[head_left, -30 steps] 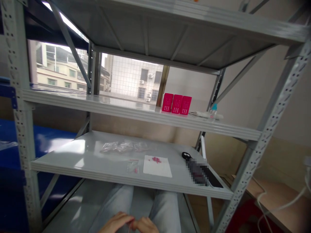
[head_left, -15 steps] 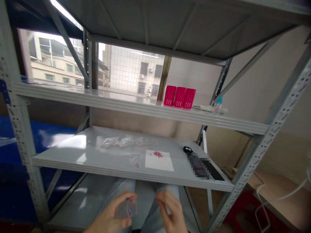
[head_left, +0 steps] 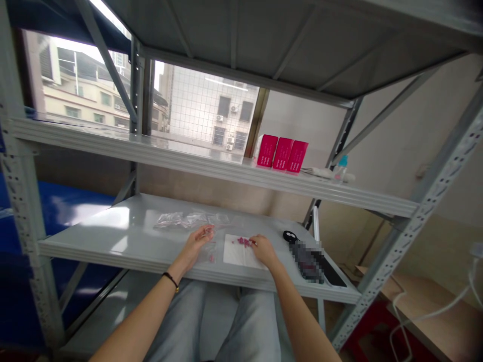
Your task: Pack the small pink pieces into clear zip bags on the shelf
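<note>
Reaching over the lower shelf [head_left: 113, 234], the left hand [head_left: 196, 244] holds a small clear zip bag [head_left: 209, 232] pinched at its fingers [head_left: 207, 230], the bag's mouth just above the shelf surface and beside a second little bag [head_left: 211, 257] that lies flat below the fingertips. The right hand [head_left: 263, 250] rests on the white paper sheet [head_left: 236, 255], its fingers curled down onto the cluster of small pink beads [head_left: 244, 242]; whether a bead is already pinched between them is too small to tell. A heap of empty clear bags [head_left: 181, 219] lies just beyond the left fingers, and a dark object, partly blurred, and a black phone [head_left: 332, 274] lie well apart to the right of the right hand. To handle this well, the left fingers should keep the bag's mouth spread and steady close to the paper, while the right fingers take beads lightly by the tips, since such tiny round pieces would likely roll off the sheet if nudged. Three pink boxes [head_left: 283, 156] stand on the shelf above [head_left: 188, 161].
</note>
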`<state>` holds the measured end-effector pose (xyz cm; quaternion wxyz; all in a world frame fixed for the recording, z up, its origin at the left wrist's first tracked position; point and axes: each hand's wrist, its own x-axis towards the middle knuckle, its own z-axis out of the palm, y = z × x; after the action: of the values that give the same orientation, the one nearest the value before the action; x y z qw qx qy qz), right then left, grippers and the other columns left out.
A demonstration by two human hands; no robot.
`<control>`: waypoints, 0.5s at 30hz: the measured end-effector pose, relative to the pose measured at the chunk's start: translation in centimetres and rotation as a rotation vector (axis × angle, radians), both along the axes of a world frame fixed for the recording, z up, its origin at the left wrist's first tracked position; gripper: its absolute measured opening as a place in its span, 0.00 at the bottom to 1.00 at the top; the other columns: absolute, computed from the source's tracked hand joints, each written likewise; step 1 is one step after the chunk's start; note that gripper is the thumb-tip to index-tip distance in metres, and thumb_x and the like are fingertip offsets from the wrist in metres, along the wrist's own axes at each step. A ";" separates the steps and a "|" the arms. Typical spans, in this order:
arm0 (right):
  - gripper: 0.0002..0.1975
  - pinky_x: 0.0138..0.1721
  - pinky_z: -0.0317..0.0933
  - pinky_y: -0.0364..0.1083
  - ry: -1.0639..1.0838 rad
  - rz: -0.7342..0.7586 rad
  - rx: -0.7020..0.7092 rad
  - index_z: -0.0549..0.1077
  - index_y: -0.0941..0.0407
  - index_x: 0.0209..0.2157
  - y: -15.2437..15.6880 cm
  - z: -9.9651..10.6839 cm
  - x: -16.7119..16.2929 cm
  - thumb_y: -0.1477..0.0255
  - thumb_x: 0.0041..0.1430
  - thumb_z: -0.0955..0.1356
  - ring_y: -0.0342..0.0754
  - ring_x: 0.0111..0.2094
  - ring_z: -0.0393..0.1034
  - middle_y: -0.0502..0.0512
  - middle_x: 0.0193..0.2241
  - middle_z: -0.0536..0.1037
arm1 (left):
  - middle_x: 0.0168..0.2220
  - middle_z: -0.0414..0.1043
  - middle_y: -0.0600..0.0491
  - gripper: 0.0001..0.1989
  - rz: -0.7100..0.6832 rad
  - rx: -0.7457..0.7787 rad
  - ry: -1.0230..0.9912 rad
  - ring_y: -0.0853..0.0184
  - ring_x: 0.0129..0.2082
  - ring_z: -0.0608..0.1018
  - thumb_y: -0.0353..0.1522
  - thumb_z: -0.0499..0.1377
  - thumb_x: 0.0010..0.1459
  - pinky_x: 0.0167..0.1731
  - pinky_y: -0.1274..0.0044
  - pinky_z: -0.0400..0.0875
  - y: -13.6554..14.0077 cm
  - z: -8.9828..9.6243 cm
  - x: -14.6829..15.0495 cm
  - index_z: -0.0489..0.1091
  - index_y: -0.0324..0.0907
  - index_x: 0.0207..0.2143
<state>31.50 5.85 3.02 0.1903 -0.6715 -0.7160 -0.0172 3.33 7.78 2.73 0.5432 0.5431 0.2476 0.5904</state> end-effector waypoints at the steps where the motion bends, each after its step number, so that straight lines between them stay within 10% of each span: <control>1: 0.16 0.47 0.58 0.42 -0.011 -0.001 -0.015 0.80 0.56 0.43 0.1 -0.1 0.1 0.79 0.61 0.62 0.49 0.44 0.72 0.59 0.41 0.80 | 0.45 0.76 0.47 0.20 -0.013 -0.001 -0.011 0.58 0.47 0.73 0.39 0.67 0.51 0.51 0.69 0.62 -0.1 -0.2 -0.1 0.76 0.41 0.45; 15: 0.14 0.44 0.59 0.43 -0.051 0.017 -0.018 0.81 0.57 0.37 0.3 0.2 -0.7 0.78 0.60 0.63 0.51 0.41 0.73 0.61 0.38 0.80 | 0.44 0.75 0.48 0.20 -0.091 -0.012 -0.027 0.59 0.47 0.73 0.38 0.67 0.52 0.50 0.71 0.61 -0.8 0.0 -0.4 0.75 0.41 0.47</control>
<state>30.76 6.11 3.25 0.1661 -0.6663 -0.7264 -0.0265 2.91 6.97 2.74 0.5761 0.5425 0.2191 0.5708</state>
